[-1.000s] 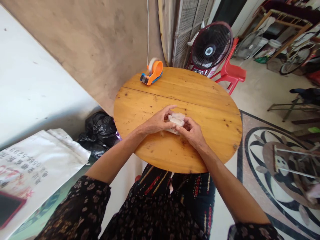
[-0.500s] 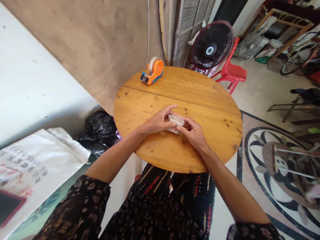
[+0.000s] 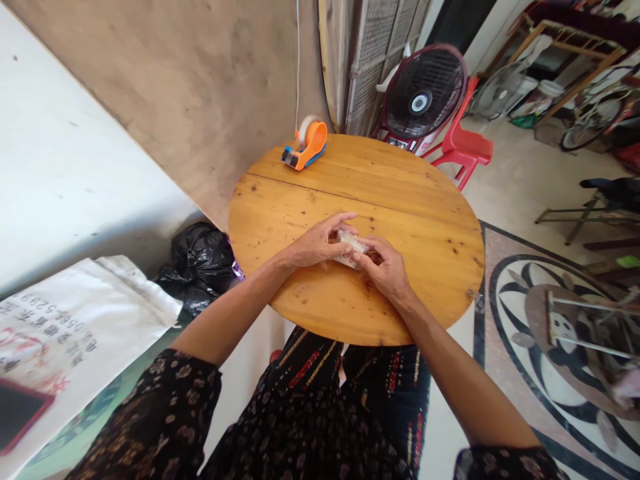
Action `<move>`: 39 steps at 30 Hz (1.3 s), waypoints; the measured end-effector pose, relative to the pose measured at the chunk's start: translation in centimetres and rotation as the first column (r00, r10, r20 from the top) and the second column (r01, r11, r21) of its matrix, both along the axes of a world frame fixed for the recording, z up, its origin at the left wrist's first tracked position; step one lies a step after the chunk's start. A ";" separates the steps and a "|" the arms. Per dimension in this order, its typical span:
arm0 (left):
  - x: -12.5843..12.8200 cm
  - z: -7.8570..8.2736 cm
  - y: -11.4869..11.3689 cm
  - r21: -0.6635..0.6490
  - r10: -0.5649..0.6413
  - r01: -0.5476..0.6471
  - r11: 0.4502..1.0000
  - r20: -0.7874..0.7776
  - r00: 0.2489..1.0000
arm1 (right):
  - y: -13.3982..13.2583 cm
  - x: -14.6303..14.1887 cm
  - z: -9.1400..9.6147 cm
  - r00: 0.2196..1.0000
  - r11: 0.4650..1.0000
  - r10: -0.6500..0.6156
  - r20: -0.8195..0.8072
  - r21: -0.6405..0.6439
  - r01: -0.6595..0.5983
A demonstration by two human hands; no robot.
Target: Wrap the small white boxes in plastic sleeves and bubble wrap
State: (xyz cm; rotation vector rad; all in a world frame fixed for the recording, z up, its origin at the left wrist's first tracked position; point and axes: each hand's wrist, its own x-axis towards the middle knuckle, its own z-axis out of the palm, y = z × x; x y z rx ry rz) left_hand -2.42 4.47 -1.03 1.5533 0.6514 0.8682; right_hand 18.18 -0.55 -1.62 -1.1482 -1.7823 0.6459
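Between my two hands is a small, whitish, see-through packet, held just over the front half of the round wooden table. My left hand grips its left side, the thumb in front and the fingers curled behind. On the right side, my right hand pinches the packet with thumb and fingertips. Both hands are closed on it, and the fingers cover part of it. What is inside the packet is too small to make out.
An orange tape dispenser stands at the table's back left edge. Beyond the table are a fan and a red plastic chair. Black plastic bags and a white printed sack lie to the left.
The fingers of my right hand have shifted slightly on the packet, whose top looks a little different. My left hand stays nearly still.
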 end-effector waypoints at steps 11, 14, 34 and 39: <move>-0.1 0.0 0.0 0.030 -0.053 0.055 0.998 -0.080 0.995 | -1.1 -0.3 0.7 0.995 0.993 -0.066 0.075 -0.090 0.073; -0.1 0.0 0.0 0.028 -0.045 0.047 0.998 -0.075 0.996 | -1.1 -0.4 0.7 0.996 0.993 -0.062 0.070 -0.099 0.068; -0.2 1.0 -0.4 0.071 -0.064 0.069 0.995 -0.065 0.996 | 0.0 -0.2 1.8 0.988 0.988 -0.040 0.152 0.151 0.016; -0.1 0.9 -0.3 0.107 -0.067 0.072 0.992 -0.048 0.997 | 0.8 -0.5 2.8 0.981 0.990 -0.012 0.194 0.142 -0.016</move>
